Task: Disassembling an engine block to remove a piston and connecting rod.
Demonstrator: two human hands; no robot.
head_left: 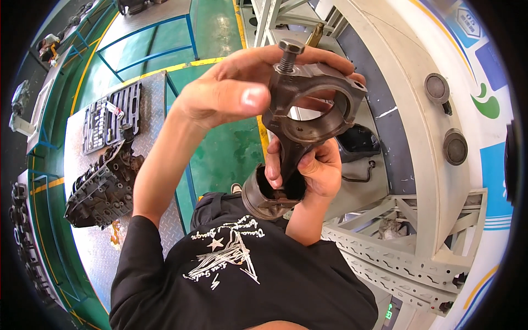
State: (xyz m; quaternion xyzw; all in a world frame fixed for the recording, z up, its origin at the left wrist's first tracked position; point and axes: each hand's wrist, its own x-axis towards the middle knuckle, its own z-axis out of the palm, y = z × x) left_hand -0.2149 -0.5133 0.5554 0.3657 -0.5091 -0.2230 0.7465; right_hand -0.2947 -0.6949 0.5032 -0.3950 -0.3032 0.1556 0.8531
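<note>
I hold a dark metal connecting rod [294, 151] upright in front of my chest, its large ring-shaped end on top and a piston [269, 199] at the bottom. My left hand [231, 91] curls around the upper end, fingers behind the rod cap and thumb along its left side. A hex bolt [288, 55] stands partway out of the cap's left side. On the cap's right side, an open bolt hole shows. Just above the piston, my right hand [316, 171] grips the rod's shank between thumb and fingers.
To my left, a metal-topped workbench [159, 118] carries a socket set case [113, 118] and a greasy engine part [104, 184]. On the right are a pale metal frame [418, 220], two round grey pieces [455, 147] and a black pan [358, 142].
</note>
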